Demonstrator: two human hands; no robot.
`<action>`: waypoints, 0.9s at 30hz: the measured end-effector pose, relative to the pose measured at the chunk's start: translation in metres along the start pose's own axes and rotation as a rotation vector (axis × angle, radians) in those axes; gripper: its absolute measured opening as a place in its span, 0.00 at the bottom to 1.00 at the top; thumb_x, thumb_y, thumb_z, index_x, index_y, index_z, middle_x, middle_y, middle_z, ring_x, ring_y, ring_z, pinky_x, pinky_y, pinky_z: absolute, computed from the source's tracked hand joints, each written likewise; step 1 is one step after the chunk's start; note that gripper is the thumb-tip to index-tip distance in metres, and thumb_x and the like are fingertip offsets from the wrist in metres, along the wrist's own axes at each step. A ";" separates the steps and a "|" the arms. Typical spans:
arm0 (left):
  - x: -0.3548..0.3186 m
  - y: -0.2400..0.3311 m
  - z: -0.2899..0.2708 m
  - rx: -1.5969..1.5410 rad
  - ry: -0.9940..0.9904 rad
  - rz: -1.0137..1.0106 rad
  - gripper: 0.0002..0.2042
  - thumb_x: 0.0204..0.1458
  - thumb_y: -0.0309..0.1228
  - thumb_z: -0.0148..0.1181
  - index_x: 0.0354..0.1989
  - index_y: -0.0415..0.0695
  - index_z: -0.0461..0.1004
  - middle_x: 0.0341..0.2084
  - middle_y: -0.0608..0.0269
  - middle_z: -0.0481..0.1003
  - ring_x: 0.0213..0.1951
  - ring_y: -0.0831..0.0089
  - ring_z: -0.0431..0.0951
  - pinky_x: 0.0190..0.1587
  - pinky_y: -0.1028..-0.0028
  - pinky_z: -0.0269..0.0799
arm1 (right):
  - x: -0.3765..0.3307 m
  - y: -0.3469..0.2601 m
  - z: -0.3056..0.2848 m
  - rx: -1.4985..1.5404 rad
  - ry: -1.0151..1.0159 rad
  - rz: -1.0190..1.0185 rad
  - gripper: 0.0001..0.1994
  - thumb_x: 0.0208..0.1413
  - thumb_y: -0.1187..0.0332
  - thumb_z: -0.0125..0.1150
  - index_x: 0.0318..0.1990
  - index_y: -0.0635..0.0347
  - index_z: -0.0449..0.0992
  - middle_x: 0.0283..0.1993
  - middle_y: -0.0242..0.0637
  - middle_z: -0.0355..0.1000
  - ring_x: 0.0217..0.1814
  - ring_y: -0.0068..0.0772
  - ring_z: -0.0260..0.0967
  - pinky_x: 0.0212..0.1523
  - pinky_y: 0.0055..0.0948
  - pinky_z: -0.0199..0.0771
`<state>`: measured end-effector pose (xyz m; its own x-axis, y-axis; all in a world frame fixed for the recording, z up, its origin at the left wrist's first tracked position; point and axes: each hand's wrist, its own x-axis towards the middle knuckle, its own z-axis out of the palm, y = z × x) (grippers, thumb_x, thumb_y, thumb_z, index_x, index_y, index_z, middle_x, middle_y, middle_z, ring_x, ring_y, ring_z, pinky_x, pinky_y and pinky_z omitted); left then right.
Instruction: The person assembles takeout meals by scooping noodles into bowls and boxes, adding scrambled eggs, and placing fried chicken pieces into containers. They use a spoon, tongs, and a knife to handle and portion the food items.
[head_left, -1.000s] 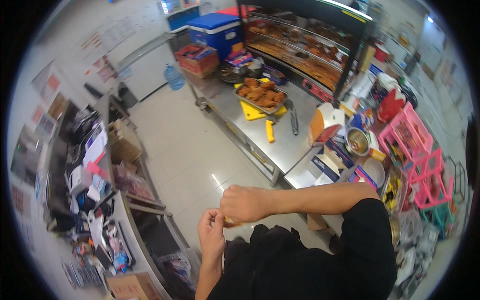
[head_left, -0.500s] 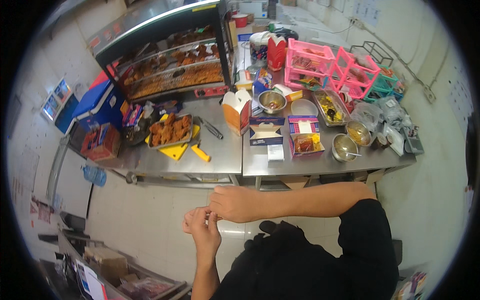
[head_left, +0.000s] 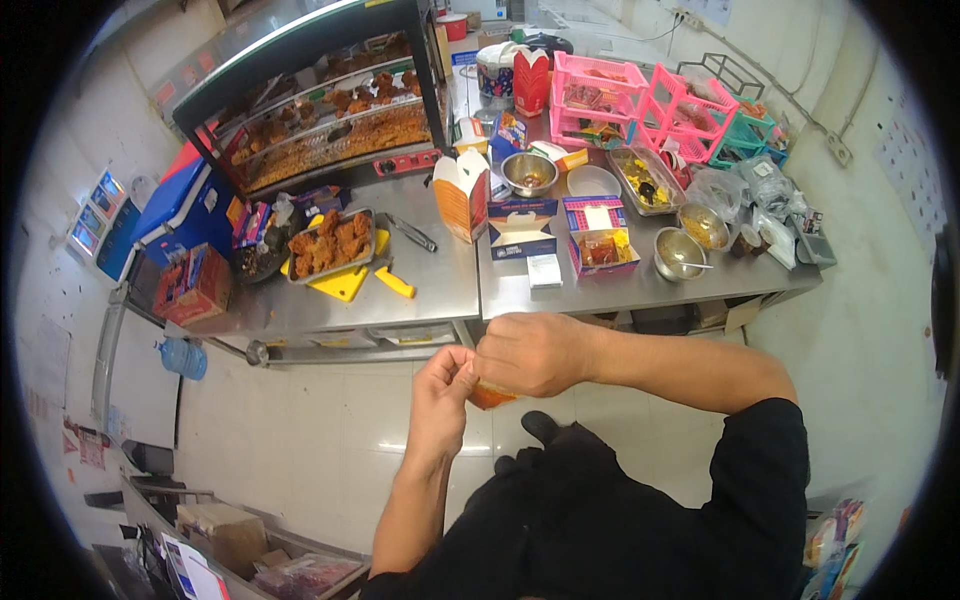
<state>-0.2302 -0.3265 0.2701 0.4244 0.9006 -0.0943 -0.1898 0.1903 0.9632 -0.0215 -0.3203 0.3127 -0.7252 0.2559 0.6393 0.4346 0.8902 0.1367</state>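
My left hand (head_left: 443,392) and my right hand (head_left: 530,352) meet in front of my chest. Together they pinch a small orange packet (head_left: 490,394), of which only a corner shows under the right hand. Both hands hang over the tiled floor, just short of the steel counter (head_left: 440,290). On the counter ahead stand two open blue food boxes (head_left: 598,232), a paper slip (head_left: 545,270) and a tray of fried chicken (head_left: 332,243) on a yellow board.
A glass warming case (head_left: 320,110) with fried food stands at the back left. Pink baskets (head_left: 640,95), steel bowls (head_left: 678,250) and sauce tubs fill the counter's right side. A blue cooler (head_left: 175,205) and a water bottle (head_left: 182,357) are at the left.
The view has swung from a side shelf and floor round to face the counter, which now lies closer. My hands stay joined on the small packet.
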 end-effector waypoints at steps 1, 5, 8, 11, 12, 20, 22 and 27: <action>0.001 0.000 -0.001 -0.005 0.031 0.000 0.07 0.69 0.31 0.59 0.42 0.40 0.76 0.32 0.69 0.77 0.32 0.80 0.76 0.37 0.76 0.75 | 0.000 0.001 0.001 0.018 -0.041 0.015 0.09 0.45 0.71 0.65 0.33 0.59 0.71 0.30 0.33 0.67 0.33 0.36 0.66 0.35 0.32 0.71; 0.006 -0.003 -0.017 0.136 0.187 0.229 0.05 0.67 0.29 0.61 0.40 0.41 0.77 0.33 0.67 0.77 0.35 0.79 0.73 0.38 0.77 0.73 | -0.002 0.000 0.007 0.047 0.009 0.116 0.09 0.46 0.77 0.64 0.36 0.63 0.73 0.35 0.37 0.69 0.34 0.37 0.69 0.36 0.34 0.71; 0.006 -0.015 -0.021 0.604 0.371 0.520 0.01 0.62 0.26 0.64 0.39 0.45 0.79 0.34 0.66 0.79 0.39 0.71 0.73 0.44 0.71 0.66 | -0.007 -0.006 0.020 0.506 0.097 0.740 0.05 0.55 0.79 0.62 0.38 0.62 0.73 0.37 0.37 0.69 0.35 0.30 0.68 0.37 0.30 0.70; 0.016 -0.028 -0.024 0.932 0.480 0.765 0.03 0.61 0.24 0.64 0.38 0.48 0.78 0.35 0.69 0.79 0.39 0.66 0.72 0.49 0.66 0.56 | -0.010 -0.010 0.044 0.844 0.213 1.052 0.02 0.61 0.76 0.59 0.39 0.63 0.72 0.32 0.29 0.67 0.32 0.20 0.64 0.35 0.26 0.67; 0.020 -0.031 -0.025 0.938 0.509 0.810 0.04 0.60 0.24 0.64 0.38 0.48 0.77 0.35 0.69 0.79 0.40 0.66 0.72 0.48 0.66 0.56 | -0.011 -0.008 0.053 0.954 0.266 1.138 0.03 0.61 0.74 0.59 0.39 0.63 0.72 0.30 0.28 0.67 0.31 0.19 0.64 0.34 0.26 0.67; 0.053 -0.066 -0.044 1.012 0.583 0.820 0.04 0.61 0.21 0.62 0.38 0.46 0.75 0.35 0.66 0.79 0.40 0.65 0.71 0.46 0.65 0.58 | -0.054 0.025 0.095 1.280 0.493 1.485 0.01 0.63 0.76 0.57 0.39 0.60 0.72 0.33 0.27 0.67 0.31 0.18 0.61 0.33 0.21 0.62; 0.070 -0.073 -0.045 0.979 0.632 0.768 0.03 0.62 0.21 0.61 0.38 0.44 0.75 0.34 0.64 0.78 0.40 0.63 0.70 0.47 0.65 0.61 | -0.062 0.044 0.107 1.353 0.559 1.538 0.02 0.62 0.76 0.58 0.39 0.59 0.72 0.33 0.27 0.67 0.30 0.19 0.61 0.33 0.22 0.63; 0.110 -0.078 -0.058 0.834 0.805 0.592 0.03 0.65 0.22 0.58 0.37 0.40 0.75 0.34 0.60 0.77 0.41 0.62 0.70 0.47 0.65 0.68 | -0.074 0.095 0.140 1.483 0.645 1.660 0.01 0.60 0.74 0.58 0.36 0.59 0.74 0.29 0.26 0.68 0.28 0.19 0.64 0.31 0.22 0.63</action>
<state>-0.2207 -0.2198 0.1701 -0.2358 0.7992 0.5528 0.5636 -0.3509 0.7478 -0.0017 -0.2016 0.1726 0.0506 0.9493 -0.3101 -0.5040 -0.2438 -0.8286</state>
